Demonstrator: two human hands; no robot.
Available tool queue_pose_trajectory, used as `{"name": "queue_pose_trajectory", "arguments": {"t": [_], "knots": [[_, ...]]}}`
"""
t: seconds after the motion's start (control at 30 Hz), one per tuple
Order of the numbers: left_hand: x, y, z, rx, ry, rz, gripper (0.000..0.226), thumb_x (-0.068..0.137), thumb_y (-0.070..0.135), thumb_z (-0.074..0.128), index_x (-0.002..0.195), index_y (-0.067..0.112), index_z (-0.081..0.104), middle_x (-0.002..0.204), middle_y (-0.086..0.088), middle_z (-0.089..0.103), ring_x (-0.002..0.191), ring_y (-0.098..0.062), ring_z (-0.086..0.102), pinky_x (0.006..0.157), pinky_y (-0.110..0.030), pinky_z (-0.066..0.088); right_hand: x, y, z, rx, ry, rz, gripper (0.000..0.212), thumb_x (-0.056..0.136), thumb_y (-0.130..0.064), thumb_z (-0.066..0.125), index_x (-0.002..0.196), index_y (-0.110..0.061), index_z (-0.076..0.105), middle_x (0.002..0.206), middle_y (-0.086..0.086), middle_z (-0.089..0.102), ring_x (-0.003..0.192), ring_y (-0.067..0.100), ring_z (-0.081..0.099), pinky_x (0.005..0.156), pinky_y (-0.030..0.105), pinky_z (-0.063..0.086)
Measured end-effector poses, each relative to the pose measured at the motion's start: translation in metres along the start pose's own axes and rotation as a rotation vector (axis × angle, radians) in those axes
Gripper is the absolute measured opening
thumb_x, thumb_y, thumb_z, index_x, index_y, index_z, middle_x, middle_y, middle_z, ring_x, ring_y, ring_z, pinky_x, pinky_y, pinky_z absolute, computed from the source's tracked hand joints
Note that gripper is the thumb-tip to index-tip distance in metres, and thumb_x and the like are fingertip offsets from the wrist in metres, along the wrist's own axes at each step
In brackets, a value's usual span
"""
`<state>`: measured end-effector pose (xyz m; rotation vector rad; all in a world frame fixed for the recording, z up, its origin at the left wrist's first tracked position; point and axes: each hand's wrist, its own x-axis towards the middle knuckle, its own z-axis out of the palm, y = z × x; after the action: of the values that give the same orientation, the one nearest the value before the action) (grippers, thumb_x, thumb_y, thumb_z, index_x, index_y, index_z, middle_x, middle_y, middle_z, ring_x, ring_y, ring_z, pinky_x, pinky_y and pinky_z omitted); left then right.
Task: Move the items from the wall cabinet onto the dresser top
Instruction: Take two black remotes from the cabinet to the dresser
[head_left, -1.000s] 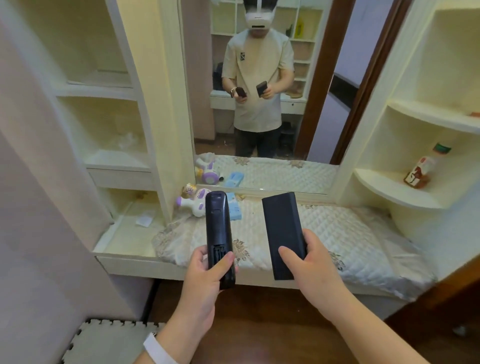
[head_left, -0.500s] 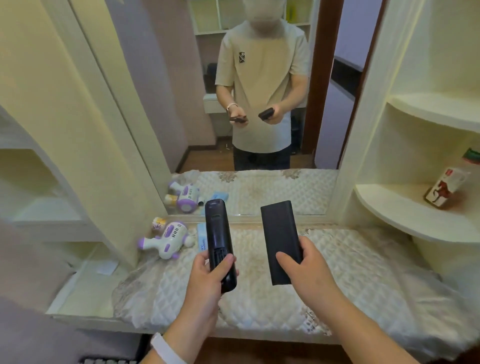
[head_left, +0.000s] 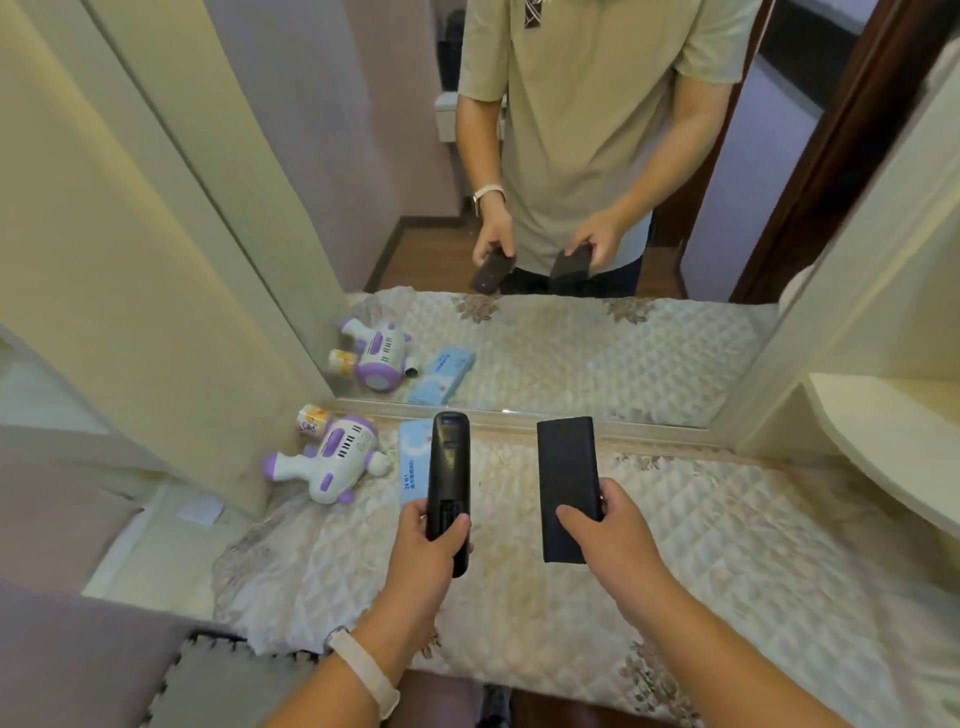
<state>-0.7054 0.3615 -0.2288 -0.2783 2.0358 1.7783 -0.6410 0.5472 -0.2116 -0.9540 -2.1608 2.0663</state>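
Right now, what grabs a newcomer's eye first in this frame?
Centre, over the quilted dresser top, the left hand grips a black remote and the right hand a flat black block. Behind them a mirror repeats the person; a purple-and-white toy lies at the left.

The person wore a beige shirt (head_left: 597, 104) with short, loose sleeves, visible in the mirror (head_left: 405, 130), and 1 small dark emblem (head_left: 532, 8) sat high on its chest. Under the hem, dark trousers (head_left: 621, 279) showed. Around the left wrist was a watch (head_left: 363, 670) with a pale, smooth strap and a small greyish case. The left hand (head_left: 426, 545) and the right hand (head_left: 608, 525) were bare, as were the 2 forearms.
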Motion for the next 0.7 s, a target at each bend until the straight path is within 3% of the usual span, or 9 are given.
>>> {"name": "queue_pose_trajectory", "arguments": {"t": [0.23, 0.3, 0.43, 0.6, 0.7], "knots": [[0.078, -0.029, -0.006, 0.084, -0.031, -0.13, 0.018, 0.094, 0.011, 0.061, 0.104, 0.018, 0.048, 0.091, -0.011, 0.062, 0.073, -0.021, 0.061, 0.057, -0.027, 0.05, 0.072, 0.031, 0.028, -0.078, 0.013, 0.182, 0.022, 0.089, -0.012, 0.063, 0.108, -0.021, 0.056, 0.099, 0.0, 0.068, 0.084, 0.013, 0.068, 0.062, 0.021, 0.053], [0.103, -0.035, -0.003, 0.105, -0.023, -0.152, 0.017, 0.095, 0.014, 0.061, 0.103, 0.02, 0.047, 0.097, -0.01, 0.062, 0.079, -0.021, 0.062, 0.055, -0.023, 0.049, 0.094, 0.039, 0.037, -0.081, 0.033, 0.237, 0.023, 0.088, -0.011, 0.064, 0.109, -0.019, 0.057, 0.099, 0.002, 0.069, 0.084, 0.015, 0.069, 0.067, 0.025, 0.055], [0.144, -0.045, 0.013, 0.144, -0.039, -0.208, 0.023, 0.096, 0.021, 0.059, 0.114, 0.017, 0.045, 0.105, -0.004, 0.059, 0.094, -0.018, 0.061, 0.066, -0.026, 0.047, 0.133, 0.05, 0.054, -0.117, 0.079, 0.323, 0.029, 0.087, -0.014, 0.067, 0.113, -0.019, 0.056, 0.103, 0.002, 0.068, 0.09, 0.018, 0.068, 0.077, 0.032, 0.057], [0.172, -0.056, 0.03, 0.213, -0.096, -0.273, 0.022, 0.096, 0.024, 0.057, 0.114, 0.019, 0.045, 0.102, -0.002, 0.059, 0.093, -0.015, 0.059, 0.074, -0.03, 0.048, 0.164, 0.059, 0.07, -0.157, 0.102, 0.379, 0.03, 0.086, -0.014, 0.068, 0.114, -0.019, 0.056, 0.103, -0.001, 0.068, 0.093, 0.016, 0.066, 0.08, 0.032, 0.056], [0.177, -0.066, 0.032, 0.261, -0.087, -0.277, 0.02, 0.095, 0.022, 0.059, 0.109, 0.015, 0.047, 0.095, -0.003, 0.059, 0.085, -0.015, 0.06, 0.07, -0.032, 0.048, 0.171, 0.068, 0.074, -0.205, 0.085, 0.414, 0.033, 0.085, -0.015, 0.069, 0.116, -0.017, 0.056, 0.106, 0.002, 0.068, 0.095, 0.017, 0.066, 0.086, 0.037, 0.056]]}}
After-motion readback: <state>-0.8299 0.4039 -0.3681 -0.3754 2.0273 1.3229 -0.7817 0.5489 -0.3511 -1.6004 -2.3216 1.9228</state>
